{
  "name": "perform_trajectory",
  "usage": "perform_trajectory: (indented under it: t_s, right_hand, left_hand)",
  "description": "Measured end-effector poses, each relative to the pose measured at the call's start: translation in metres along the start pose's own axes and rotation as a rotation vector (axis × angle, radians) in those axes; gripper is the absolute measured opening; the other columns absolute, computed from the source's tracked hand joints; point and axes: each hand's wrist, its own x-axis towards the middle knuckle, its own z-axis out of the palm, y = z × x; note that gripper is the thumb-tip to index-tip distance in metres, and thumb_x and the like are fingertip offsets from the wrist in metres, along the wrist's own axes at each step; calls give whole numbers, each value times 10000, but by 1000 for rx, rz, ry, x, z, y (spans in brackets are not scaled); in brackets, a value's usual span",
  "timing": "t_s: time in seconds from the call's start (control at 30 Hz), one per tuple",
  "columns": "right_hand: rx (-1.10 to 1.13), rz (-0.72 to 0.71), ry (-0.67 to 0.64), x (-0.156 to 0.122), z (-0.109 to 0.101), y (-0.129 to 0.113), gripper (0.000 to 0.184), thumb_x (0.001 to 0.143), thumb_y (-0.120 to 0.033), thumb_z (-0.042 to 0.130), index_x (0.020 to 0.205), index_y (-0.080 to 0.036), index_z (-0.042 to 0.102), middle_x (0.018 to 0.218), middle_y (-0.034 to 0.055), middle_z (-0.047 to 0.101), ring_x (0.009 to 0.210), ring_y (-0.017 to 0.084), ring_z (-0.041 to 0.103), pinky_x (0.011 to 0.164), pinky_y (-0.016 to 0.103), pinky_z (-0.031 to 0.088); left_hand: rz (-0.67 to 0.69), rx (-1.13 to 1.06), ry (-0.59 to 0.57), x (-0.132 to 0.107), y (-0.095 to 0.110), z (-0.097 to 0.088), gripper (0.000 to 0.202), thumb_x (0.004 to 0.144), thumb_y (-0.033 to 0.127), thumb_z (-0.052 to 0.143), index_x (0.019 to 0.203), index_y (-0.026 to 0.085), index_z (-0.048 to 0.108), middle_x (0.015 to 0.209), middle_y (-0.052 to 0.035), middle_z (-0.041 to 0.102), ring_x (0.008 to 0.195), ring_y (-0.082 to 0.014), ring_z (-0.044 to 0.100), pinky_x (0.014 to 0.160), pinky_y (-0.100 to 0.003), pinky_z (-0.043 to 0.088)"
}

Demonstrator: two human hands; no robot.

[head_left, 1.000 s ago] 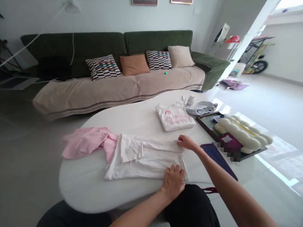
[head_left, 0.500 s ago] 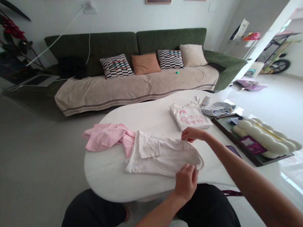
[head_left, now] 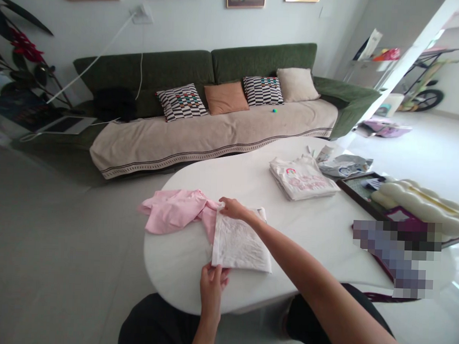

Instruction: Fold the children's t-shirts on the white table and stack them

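Note:
A white shirt (head_left: 242, 242) lies folded into a rough rectangle on the white table (head_left: 180, 285). At its near left corner my left hand (head_left: 211, 284) pinches the edge between thumb and fingers. My right hand (head_left: 231, 208) reaches across the shirt and is closed on its far left corner. A crumpled pink garment (head_left: 175, 210) lies just left of the shirt, one end touching it. Farther back on the table rests a stack of folded white shirts (head_left: 302, 179), the top one with a pink print.
A tray (head_left: 349, 196) at the right bears a cream puffy item (head_left: 420, 201) and a purple packet (head_left: 403, 218). A crumpled plastic bag (head_left: 346, 165) sits beyond the stack. Behind the table stands a green sofa (head_left: 173, 64) with cushions. A blurred patch covers something near the tray.
Both hands have moved left from the shirt's right end, bringing that end over to the left. The shirt is now a smaller folded rectangle. The view has shifted slightly.

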Motion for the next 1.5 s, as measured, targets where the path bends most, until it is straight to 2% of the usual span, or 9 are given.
perform_trajectory:
  t_s: [0.23,0.47,0.63,0.77,0.9,1.07,1.13,1.33,1.5]
  right_hand:
    - [-320,-62,537,-69,31,22,455,846,-269,399,1295,-209,363,1337,99,382,1238,217,315,984,398,291]
    - [-477,87,351,-78,71,32,532,855,-401,369,1357,-265,261,1430,76,218,1318,274,116,1002,539,154]
    - [-480,79,423,-75,90,26,575,861,-452,317,1384,-275,157,1456,51,112,1330,260,13,1017,543,89]
    - [-408,40,276,-87,91,21,611,847,-485,314,1382,-215,193,1444,97,151,1326,274,50,1014,553,87]
    - [-316,-95,252,-120,96,17,877,711,-547,495,1400,-211,67,1453,112,79,1321,315,20,993,591,89]
    - [32,0,540,-139,104,25,647,790,-280,436,1380,-179,189,1341,134,375,1241,264,322,980,498,261]
    - [233,0,625,-140,93,27,485,827,-196,347,1312,-194,350,1227,110,505,1149,228,439,956,435,323]
    - [938,54,474,-167,2,26,348,811,-334,451,1109,-172,529,1014,63,626,936,224,572,854,389,430]
    - [1422,313,215,-204,-61,73,347,796,-329,482,1074,-124,508,879,90,658,751,195,633,748,358,494]
  left_hand:
    - [309,268,-133,5,20,1,445,649,431,633,969,127,576,692,-54,634,632,-169,605,624,-253,463]
    - [453,721,6,21,21,-17,439,712,441,517,1014,125,559,711,-71,618,633,-208,586,626,-313,454]
    - [671,954,149,20,30,-17,447,715,491,488,940,112,560,874,-140,561,827,-261,555,763,-374,429]
    - [534,979,41,20,39,-11,281,670,438,557,741,167,548,776,-91,565,793,-258,557,749,-372,417]
    - [262,555,-177,9,52,8,295,625,370,618,814,167,517,703,-17,573,671,-181,567,652,-299,436]
    - [204,249,-541,-14,66,50,292,621,302,666,828,158,520,772,-17,613,793,-152,584,740,-252,429]
    - [250,192,-554,-12,72,58,319,643,313,658,892,165,526,848,-36,631,870,-162,583,780,-258,421]
    - [255,8,-103,31,86,60,412,703,457,575,1036,227,497,1152,-55,545,1108,-186,482,868,-298,397]
    - [-95,-97,-552,35,61,87,596,737,643,390,1109,192,506,1082,-100,599,1034,-234,537,885,-386,399]
